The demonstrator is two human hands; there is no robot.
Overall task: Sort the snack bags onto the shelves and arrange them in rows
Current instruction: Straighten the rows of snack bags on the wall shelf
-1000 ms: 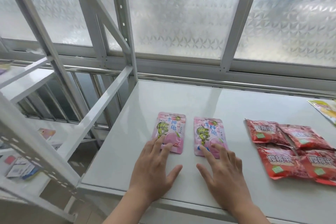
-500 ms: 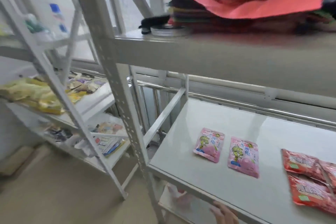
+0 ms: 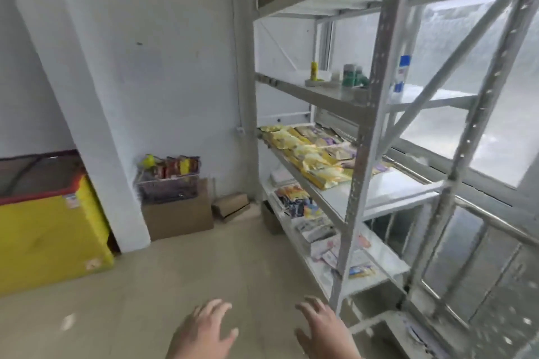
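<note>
My left hand (image 3: 204,332) and my right hand (image 3: 323,329) hang at the bottom of the view, both with fingers spread and nothing in them. Ahead on the floor, a wire basket (image 3: 167,185) full of mixed snack bags sits on a cardboard box (image 3: 178,217) against the white wall. To the right stands a white metal shelf rack (image 3: 361,137). Yellow snack bags (image 3: 309,154) lie in rows on its middle shelf, and blue and pale bags (image 3: 300,204) lie on the shelf below.
A yellow chest freezer (image 3: 49,224) with a red rim stands at the left wall. A small cardboard box (image 3: 230,204) lies on the floor by the rack's foot. Bottles and tins (image 3: 353,76) stand on the upper shelf. Frosted windows run behind the rack.
My view has swung left from the shelf with pink and red bags to the other rack and floor. Both hands have left the pink bags and now hang empty.
</note>
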